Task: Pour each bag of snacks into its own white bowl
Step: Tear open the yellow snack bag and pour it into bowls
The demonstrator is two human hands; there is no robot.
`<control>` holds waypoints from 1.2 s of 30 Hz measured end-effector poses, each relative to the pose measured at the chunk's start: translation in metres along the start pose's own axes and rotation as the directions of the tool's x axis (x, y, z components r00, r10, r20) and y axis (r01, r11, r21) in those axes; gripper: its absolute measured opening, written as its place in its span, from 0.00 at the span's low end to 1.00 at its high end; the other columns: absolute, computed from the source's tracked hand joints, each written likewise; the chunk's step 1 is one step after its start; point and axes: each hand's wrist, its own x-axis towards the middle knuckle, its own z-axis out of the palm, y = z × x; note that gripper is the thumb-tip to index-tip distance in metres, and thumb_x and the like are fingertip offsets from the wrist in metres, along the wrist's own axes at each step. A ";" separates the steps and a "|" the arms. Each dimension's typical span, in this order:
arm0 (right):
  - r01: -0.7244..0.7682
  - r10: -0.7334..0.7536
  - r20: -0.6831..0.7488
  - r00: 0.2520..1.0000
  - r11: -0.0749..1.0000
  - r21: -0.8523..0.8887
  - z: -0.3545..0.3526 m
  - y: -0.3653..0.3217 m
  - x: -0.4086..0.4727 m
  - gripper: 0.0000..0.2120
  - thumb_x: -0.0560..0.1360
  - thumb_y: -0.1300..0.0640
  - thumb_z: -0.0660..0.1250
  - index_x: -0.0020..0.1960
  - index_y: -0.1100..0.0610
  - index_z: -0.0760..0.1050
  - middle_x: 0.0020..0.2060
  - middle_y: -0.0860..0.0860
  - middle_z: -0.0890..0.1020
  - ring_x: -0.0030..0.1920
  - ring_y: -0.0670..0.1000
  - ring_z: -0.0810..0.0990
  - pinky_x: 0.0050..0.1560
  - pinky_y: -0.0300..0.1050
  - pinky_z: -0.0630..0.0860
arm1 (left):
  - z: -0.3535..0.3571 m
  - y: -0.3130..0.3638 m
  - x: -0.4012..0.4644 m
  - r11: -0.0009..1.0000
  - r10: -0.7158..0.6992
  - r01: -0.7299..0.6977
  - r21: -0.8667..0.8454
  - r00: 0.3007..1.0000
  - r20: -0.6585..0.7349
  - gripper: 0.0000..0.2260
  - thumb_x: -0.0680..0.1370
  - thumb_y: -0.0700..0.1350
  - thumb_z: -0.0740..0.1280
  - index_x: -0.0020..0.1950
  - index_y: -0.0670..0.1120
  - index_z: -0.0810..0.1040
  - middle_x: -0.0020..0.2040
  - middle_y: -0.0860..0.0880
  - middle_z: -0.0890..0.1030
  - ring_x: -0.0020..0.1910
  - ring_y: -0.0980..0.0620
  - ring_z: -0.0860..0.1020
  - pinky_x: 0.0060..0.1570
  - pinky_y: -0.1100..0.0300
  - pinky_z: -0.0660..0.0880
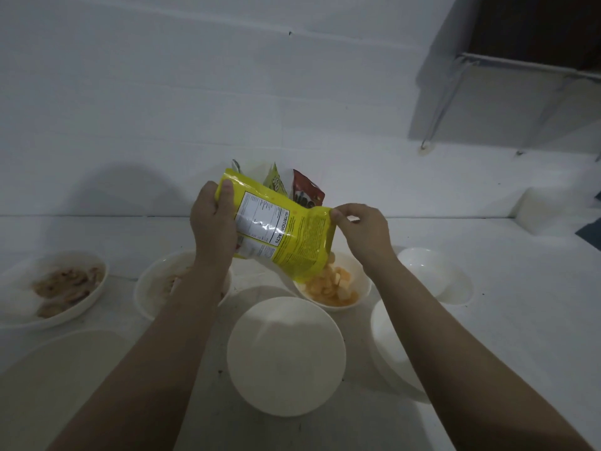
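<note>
**Third bowl filling, two bags waiting**

Two hands on one yellow bag (286, 236), tilted mouth-down toward five o'clock. Left hand (213, 224) wrapped around the raised sealed end at ten o'clock of the bag, fingers curled over its edge. Right hand (361, 231) pinching the upper corner at three o'clock, thumb and forefinger closed on the foil. Pale orange snack pieces (331, 284) tumbling from the mouth into the white bowl (364, 289) directly beneath, already heaped.

Pouring step under way, likely near its end judging by the slack bag. At nine o'clock of that bowl, two bowls with brownish snacks: one partly hidden by the left forearm (146, 288), one far out (52, 288). Unfilled bowls at six (286, 356), four (387, 333) and three o'clock (435, 275). Behind the yellow bag at twelve o'clock, a green bag (274, 180) and a red bag (307, 190) upright against the wall.

Next: shake out the last pieces, set the spent bag aside, then reach to twelve o'clock for another bag and aim it at a fresh bowl, keeping the mouth low over the rim against spills.
</note>
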 end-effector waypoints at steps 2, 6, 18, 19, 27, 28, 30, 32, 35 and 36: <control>-0.024 0.024 -0.007 1.000 1.000 0.020 -0.001 0.001 -0.001 0.05 0.78 0.55 0.69 0.47 0.54 0.83 0.50 0.47 0.80 0.52 0.45 0.75 0.53 0.38 0.67 | 0.000 0.000 0.001 1.000 0.003 -0.003 0.005 1.000 0.008 0.17 0.82 0.50 0.60 0.35 0.49 0.59 0.31 0.54 0.61 0.30 0.59 0.61 0.31 0.63 0.61; -0.012 0.013 -0.023 1.000 0.999 0.039 0.001 0.002 -0.001 0.04 0.78 0.55 0.69 0.46 0.52 0.82 0.51 0.47 0.80 0.53 0.46 0.76 0.50 0.36 0.69 | -0.002 0.004 0.000 1.000 0.021 -0.021 0.012 1.000 0.010 0.18 0.82 0.50 0.60 0.34 0.51 0.58 0.32 0.54 0.61 0.30 0.58 0.61 0.31 0.62 0.61; 0.075 -0.079 0.046 0.996 0.994 0.078 0.018 -0.019 0.012 0.09 0.81 0.55 0.64 0.51 0.56 0.82 0.46 0.49 0.84 0.48 0.55 0.81 0.48 0.44 0.77 | -0.014 -0.004 -0.008 0.981 -0.168 0.155 -0.121 0.980 -0.110 0.16 0.82 0.50 0.60 0.36 0.50 0.61 0.32 0.52 0.64 0.28 0.59 0.64 0.29 0.64 0.64; 0.089 -0.093 0.052 0.994 0.993 0.074 0.020 -0.022 0.013 0.09 0.81 0.55 0.63 0.51 0.55 0.82 0.46 0.49 0.84 0.48 0.54 0.81 0.46 0.42 0.75 | -0.017 -0.006 -0.009 0.974 -0.194 0.176 -0.142 0.973 -0.124 0.16 0.82 0.51 0.60 0.35 0.50 0.61 0.33 0.52 0.65 0.29 0.58 0.65 0.30 0.61 0.65; 0.121 -0.119 -0.021 0.993 0.985 0.122 0.011 -0.033 0.007 0.09 0.81 0.54 0.62 0.51 0.52 0.81 0.45 0.45 0.83 0.44 0.49 0.79 0.42 0.34 0.73 | -0.009 0.008 -0.027 0.946 -0.247 0.197 -0.257 0.953 -0.177 0.17 0.83 0.47 0.59 0.35 0.49 0.61 0.31 0.53 0.65 0.25 0.62 0.65 0.27 0.66 0.65; 0.124 -0.121 -0.036 0.992 0.984 0.126 0.006 -0.032 0.006 0.09 0.81 0.54 0.62 0.51 0.51 0.81 0.45 0.44 0.83 0.44 0.48 0.79 0.41 0.31 0.72 | -0.006 0.009 -0.028 0.939 -0.254 0.199 -0.282 0.951 -0.174 0.17 0.82 0.48 0.60 0.35 0.49 0.61 0.31 0.53 0.65 0.26 0.61 0.65 0.28 0.64 0.65; 0.125 -0.118 -0.062 0.991 0.984 0.129 -0.010 -0.028 0.002 0.08 0.81 0.54 0.63 0.50 0.51 0.81 0.44 0.43 0.83 0.43 0.46 0.79 0.39 0.28 0.71 | 0.004 0.013 -0.035 0.931 -0.252 0.193 -0.310 0.954 -0.162 0.17 0.82 0.49 0.60 0.35 0.50 0.61 0.31 0.53 0.65 0.28 0.57 0.65 0.30 0.61 0.64; 0.120 -0.109 -0.085 0.990 0.985 0.128 -0.029 -0.022 -0.001 0.08 0.81 0.53 0.63 0.50 0.51 0.81 0.44 0.43 0.83 0.42 0.45 0.79 0.41 0.31 0.73 | 0.019 0.022 -0.045 0.926 -0.233 0.172 -0.337 0.961 -0.147 0.17 0.83 0.48 0.60 0.35 0.49 0.61 0.31 0.52 0.64 0.28 0.58 0.64 0.28 0.63 0.64; 0.100 -0.084 -0.134 0.987 0.987 0.122 -0.064 -0.008 -0.002 0.08 0.81 0.52 0.63 0.50 0.51 0.81 0.43 0.43 0.83 0.43 0.46 0.80 0.45 0.39 0.75 | 0.048 0.035 -0.063 0.910 -0.226 0.172 -0.377 0.969 -0.104 0.16 0.83 0.45 0.60 0.35 0.49 0.64 0.29 0.55 0.67 0.26 0.61 0.65 0.27 0.67 0.65; 0.090 -0.071 -0.154 0.985 0.988 0.122 -0.074 -0.003 -0.001 0.08 0.80 0.52 0.63 0.49 0.50 0.81 0.43 0.43 0.83 0.43 0.45 0.80 0.45 0.39 0.75 | 0.056 0.039 -0.066 0.908 -0.222 0.175 -0.381 0.971 -0.084 0.15 0.83 0.46 0.60 0.36 0.49 0.66 0.31 0.54 0.69 0.28 0.61 0.67 0.29 0.67 0.67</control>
